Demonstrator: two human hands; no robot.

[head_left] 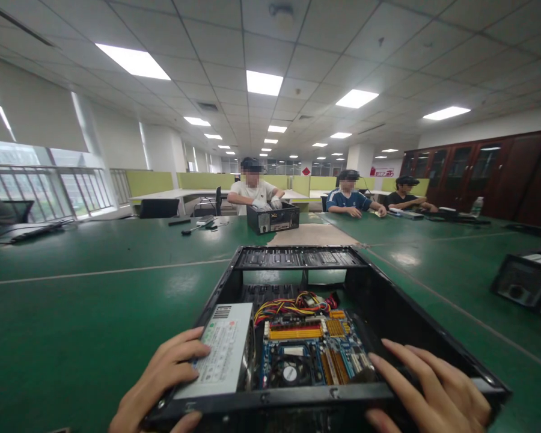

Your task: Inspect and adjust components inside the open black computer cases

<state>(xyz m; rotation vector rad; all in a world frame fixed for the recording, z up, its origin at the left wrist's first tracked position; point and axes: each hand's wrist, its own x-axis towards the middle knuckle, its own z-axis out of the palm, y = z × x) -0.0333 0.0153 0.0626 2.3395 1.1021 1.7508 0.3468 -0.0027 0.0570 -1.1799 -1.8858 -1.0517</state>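
Observation:
An open black computer case (426, 328) lies on its side in front of me. My left hand (162, 373) grips its near left corner, fingers over the edge onto the silver power supply (225, 349) and thumb at the near rim. At the near right, my right hand (437, 385) holds the rim, its slightly spread fingers reaching inside and its thumb outside. Within the case sit a blue motherboard (315, 361), a CPU fan (290, 373), yellow and red memory slots (295, 332) and a bundle of coloured power cables (293, 307).
The green table (94, 325) stretches around the case. Across it, a gloved person (252, 193) works in another computer case (273, 219). Two more people sit at the far right. A black case (523, 282) stands at right; a screwdriver (189, 231) lies at far left.

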